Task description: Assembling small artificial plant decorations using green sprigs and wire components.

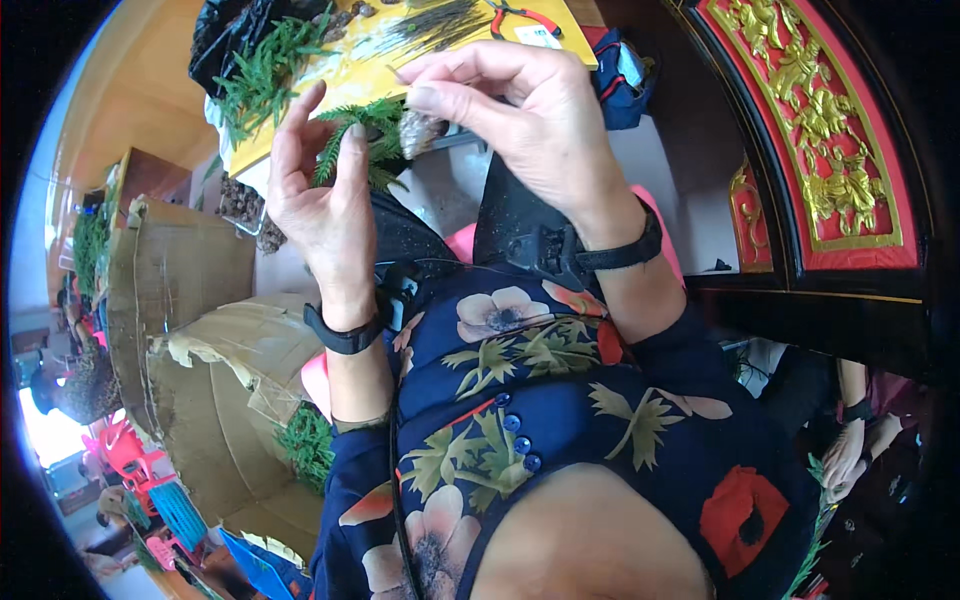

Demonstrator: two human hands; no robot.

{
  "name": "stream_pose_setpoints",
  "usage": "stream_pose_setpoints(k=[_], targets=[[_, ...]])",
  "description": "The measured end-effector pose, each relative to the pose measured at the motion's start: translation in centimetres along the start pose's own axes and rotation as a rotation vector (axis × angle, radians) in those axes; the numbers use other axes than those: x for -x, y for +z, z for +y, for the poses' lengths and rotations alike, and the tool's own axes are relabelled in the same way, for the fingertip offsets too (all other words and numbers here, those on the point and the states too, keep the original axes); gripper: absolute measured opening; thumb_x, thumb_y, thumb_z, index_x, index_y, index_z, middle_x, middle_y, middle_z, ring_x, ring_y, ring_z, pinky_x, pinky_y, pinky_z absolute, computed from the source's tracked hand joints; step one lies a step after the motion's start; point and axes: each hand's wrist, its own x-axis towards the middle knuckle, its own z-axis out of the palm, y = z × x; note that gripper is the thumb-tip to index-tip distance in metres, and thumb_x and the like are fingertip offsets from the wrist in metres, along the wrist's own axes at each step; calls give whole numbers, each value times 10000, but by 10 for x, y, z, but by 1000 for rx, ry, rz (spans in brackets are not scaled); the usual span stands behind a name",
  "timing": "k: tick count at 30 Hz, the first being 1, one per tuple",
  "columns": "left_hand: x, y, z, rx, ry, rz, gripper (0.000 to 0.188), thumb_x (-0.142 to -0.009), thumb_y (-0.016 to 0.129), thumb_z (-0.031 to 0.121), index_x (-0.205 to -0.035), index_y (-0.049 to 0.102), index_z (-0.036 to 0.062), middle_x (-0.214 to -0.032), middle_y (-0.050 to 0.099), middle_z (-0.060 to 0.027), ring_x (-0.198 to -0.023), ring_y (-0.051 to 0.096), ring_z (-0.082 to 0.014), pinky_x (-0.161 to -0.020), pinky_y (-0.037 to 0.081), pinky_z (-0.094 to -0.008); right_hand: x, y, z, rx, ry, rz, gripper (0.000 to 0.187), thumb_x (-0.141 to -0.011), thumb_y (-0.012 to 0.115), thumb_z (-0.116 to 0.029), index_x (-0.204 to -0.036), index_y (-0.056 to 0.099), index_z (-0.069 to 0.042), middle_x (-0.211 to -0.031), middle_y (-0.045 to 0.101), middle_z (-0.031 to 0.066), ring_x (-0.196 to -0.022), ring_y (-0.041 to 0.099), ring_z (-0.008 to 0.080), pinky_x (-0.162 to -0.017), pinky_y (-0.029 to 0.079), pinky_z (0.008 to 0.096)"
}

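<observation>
So, left hand: part-open around green sprig, likely steadying it; grip unclear.
Right hand: fingertips nearly meeting, seemingly pinching a thin strand for control.
Cone: beside the sprig, below right thumb.

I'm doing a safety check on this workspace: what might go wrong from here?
1. A thin strand pokes out from the right hand; its end might prick.
2. The pale-tipped cone is close to the green sprig by the left hand; the two could snag.
3. The red-handled pliers lie near the yellow tabletop's edge and might get knocked off.
</observation>
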Motion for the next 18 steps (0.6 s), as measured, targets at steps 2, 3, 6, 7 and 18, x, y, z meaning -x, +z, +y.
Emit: stream_pose_setpoints(k=[2, 3, 6, 7, 18], targets=[[1, 4, 1, -49, 44, 3, 379, -810, 626, -13, -1181, 557, 14, -851, 576, -7, -776, 540, -78, -737, 437, -195, 0, 5, 0, -16, 36, 7, 153, -821, 668, -100, -860, 664, 48, -886, 676, 79, -751, 618, 89, -688, 496, 219], [1, 6, 2, -30, 46, 10, 384, -809, 624, -15, -1185, 549, 15, -855, 574, -9, -786, 539, -78, -736, 436, -194, 1, 8, 3, 32, 46, 16, 151, -816, 671, -101, -855, 665, 45, -861, 677, 77, -742, 621, 91, -683, 498, 221], [6, 8, 4, 4, 44, 24, 394, -808, 619, -18, -1191, 535, 18, -863, 572, -12, -805, 538, -78, -734, 434, -193, 7, 13, 9, 125, 71, 32, 147, -806, 679, -102, -843, 666, 40, -810, 678, 72, -725, 626, 96, -672, 503, 226], [5, 8, 5, 18, 39, 29, 398, -808, 617, -20, -1194, 526, 19, -874, 571, -16, -810, 536, -77, -733, 434, -193, 7, 14, 9, 177, 71, 24, 147, -800, 682, -106, -834, 667, 37, -784, 675, 73, -713, 629, 100, -665, 503, 229], [11, 14, 7, 20, 32, 32, 389, -817, 610, -17, -1188, 496, 17, -897, 570, -32, -803, 529, -71, -707, 432, -190, 13, 12, 10, 357, 119, 5, 146, -773, 682, -131, -789, 675, 14, -691, 661, 85, -671, 644, 135, -633, 503, 259]])
